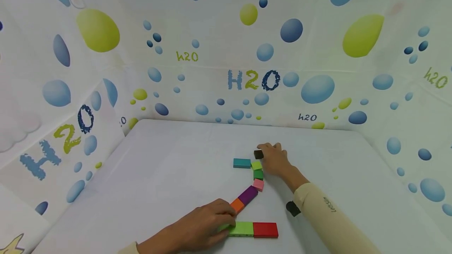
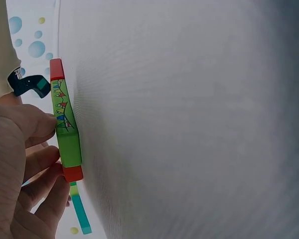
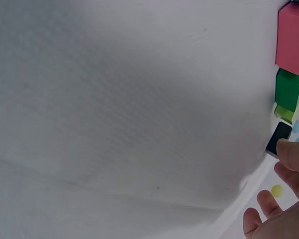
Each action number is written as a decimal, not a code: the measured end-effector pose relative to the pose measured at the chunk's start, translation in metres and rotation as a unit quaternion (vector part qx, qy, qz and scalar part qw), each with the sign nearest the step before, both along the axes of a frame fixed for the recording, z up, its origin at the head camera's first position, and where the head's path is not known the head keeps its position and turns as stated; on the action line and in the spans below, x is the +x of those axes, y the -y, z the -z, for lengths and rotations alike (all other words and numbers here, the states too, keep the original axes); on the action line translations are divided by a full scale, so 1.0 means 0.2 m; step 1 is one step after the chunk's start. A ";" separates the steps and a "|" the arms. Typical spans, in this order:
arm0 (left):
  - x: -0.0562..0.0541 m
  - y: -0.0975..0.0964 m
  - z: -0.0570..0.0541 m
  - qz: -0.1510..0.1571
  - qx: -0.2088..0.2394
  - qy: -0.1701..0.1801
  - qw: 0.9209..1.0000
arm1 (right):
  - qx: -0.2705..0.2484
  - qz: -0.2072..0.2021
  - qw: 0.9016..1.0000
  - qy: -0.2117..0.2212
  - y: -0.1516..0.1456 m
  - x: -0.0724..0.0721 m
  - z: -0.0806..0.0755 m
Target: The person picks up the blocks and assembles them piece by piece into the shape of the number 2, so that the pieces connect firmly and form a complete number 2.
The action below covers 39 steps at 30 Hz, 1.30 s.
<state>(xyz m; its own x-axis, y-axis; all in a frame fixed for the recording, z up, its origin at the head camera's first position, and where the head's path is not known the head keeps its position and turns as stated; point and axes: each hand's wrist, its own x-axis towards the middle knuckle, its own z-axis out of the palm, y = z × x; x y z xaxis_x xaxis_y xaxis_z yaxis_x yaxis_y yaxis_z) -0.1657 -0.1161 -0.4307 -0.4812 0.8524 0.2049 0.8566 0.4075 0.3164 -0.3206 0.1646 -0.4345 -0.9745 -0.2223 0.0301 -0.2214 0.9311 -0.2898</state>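
Note:
My left hand is at the left end of a light green block, with thumb and fingers curled about that end. Against its right end lies a red block. The left fingers also come close to an orange block, which adjoins a purple block. Further back, my right hand pinches a small black block between thumb and finger. Beside it are a lime block, a green block, a pink block and a teal block.
The blocks lie on a white table surface. Behind and beside it hangs a white sheet printed with blue and green drops. A black device sits under the right sleeve, just above the table.

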 end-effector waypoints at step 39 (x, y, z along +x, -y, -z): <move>0.00 0.00 0.00 -0.005 -0.002 0.007 1.000 | -0.038 -0.007 0.997 -0.060 0.11 0.00 -0.02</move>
<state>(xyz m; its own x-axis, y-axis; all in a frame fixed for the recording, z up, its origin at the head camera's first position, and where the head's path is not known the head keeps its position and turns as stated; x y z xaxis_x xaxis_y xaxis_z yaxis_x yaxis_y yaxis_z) -0.1648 -0.1170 -0.4312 -0.4918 0.8485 0.1957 0.8485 0.4165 0.3266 -0.3212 0.1422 -0.4309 -0.9594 -0.2295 0.1641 -0.2726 0.9039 -0.3297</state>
